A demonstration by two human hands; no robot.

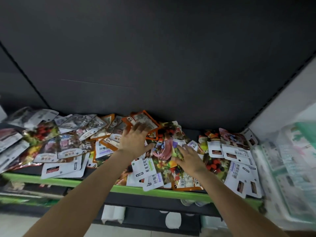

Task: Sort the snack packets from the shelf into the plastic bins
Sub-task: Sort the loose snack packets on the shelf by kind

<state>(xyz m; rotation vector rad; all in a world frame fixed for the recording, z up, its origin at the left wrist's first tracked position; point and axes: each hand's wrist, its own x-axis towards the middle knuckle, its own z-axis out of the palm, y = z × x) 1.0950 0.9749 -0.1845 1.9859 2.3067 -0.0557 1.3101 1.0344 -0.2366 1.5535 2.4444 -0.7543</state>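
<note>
Left hand: left hand (135,141) lies flat on the heap, fingers spread and straight, its tips on an orange packet (145,120) at the far side; it grips nothing.
Right hand: right hand (189,158) is also opened out, fingers reaching left onto a fruit-print packet (164,149); whether a fingertip has hooked an edge I cannot tell.
Packets: packets (68,151) cover the shelf from left to right in 1 loose overlapping layer, between the dark back wall and the near edge.
Shelf: shelf (56,181) has a green front lip; several white packets (150,182) hang over it near the middle.
Bins: none clearly in view; pale blurred shapes stand at the right.
Risk 1: sweeping with flat hands would likely nudge the overhanging packets off the lip, since nothing holds them back.
Risk 2: glossy film slides on glossy film, so lifting 1 could drag its neighbours along or mix 2 kinds.
Materials: thin flat pouches, shiny foil and plastic, crinkled, with rounded corners and hang holes.
</note>
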